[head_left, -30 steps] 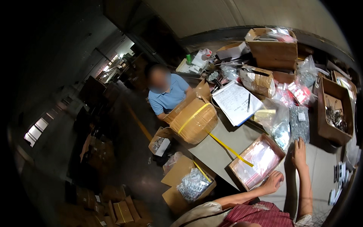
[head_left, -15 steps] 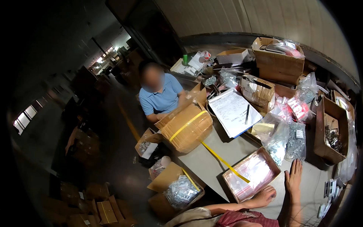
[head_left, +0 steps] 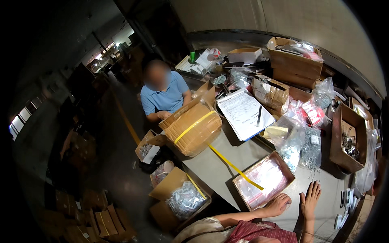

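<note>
My right hand [head_left: 310, 200] lies flat on the grey table, fingers stretched out and a little apart, holding nothing. Just beyond its fingertips are several tiny loose metal pieces [head_left: 314, 175], in front of a clear bag of small grey metal parts [head_left: 310, 148]. My left hand [head_left: 278, 205] rests by the near right corner of a shallow cardboard box [head_left: 242, 192]. Its fingers are curled inward; whether anything is inside them is hidden. Clear plastic bags with red edges [head_left: 263, 180] fill the box, and the end of a yellow strap [head_left: 233, 164] lies across them.
A clipboard with written sheets [head_left: 245, 113] and a pen lies further back. A taped carton [head_left: 194, 129] stands at the table's left edge, with a person in blue [head_left: 165, 95] behind it. Right are a box of metal parts [head_left: 351, 133] and metal pieces [head_left: 345, 206].
My right hand has drawn back toward me from the bag of metal parts, and the tiny loose pieces now show on the table. My left hand stays by the box corner, fingers curled.
</note>
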{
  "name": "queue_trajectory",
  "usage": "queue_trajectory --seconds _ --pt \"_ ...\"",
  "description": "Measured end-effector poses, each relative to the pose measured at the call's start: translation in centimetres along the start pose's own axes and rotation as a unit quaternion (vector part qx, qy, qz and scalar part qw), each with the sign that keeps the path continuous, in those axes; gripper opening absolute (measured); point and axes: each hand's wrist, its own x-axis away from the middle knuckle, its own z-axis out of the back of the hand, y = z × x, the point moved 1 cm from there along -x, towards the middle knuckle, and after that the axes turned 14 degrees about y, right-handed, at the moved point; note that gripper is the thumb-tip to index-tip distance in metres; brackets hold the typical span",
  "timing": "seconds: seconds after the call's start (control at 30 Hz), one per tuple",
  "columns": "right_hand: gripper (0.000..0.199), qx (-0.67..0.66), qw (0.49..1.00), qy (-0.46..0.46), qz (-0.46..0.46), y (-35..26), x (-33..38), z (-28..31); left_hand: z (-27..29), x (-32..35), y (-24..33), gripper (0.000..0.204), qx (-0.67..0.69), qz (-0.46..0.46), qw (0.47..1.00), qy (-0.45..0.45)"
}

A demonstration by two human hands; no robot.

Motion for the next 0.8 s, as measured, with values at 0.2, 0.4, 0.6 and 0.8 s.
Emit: queue_trajectory --seconds 0.2,0.4,0.6,0.8 --pt "0.076 0.018 0.997 -0.071 -0.025 0.7 2.7 2.8 -0.2 0.1 0.2 0.027 -0.047 -0.020 0.999 0.008" --pt "0.075 -0.006 0.997 -0.072 0.039 2.5 6.0 3.6 -0.7 0.3 0.1 0.031 -0.069 -0.007 0.997 0.027" --pt "0.071 -0.013 0.998 -0.030 0.045 3.5 9.7 5.3 -0.9 0.9 1.0 0.027 -0.143 -0.042 0.988 0.040" --pt "0.061 -0.232 0.960 0.138 -0.075 5.8 9.8 4.7 -0.6 0.4 1.2 0.026 -0.152 -0.029 0.988 0.022"
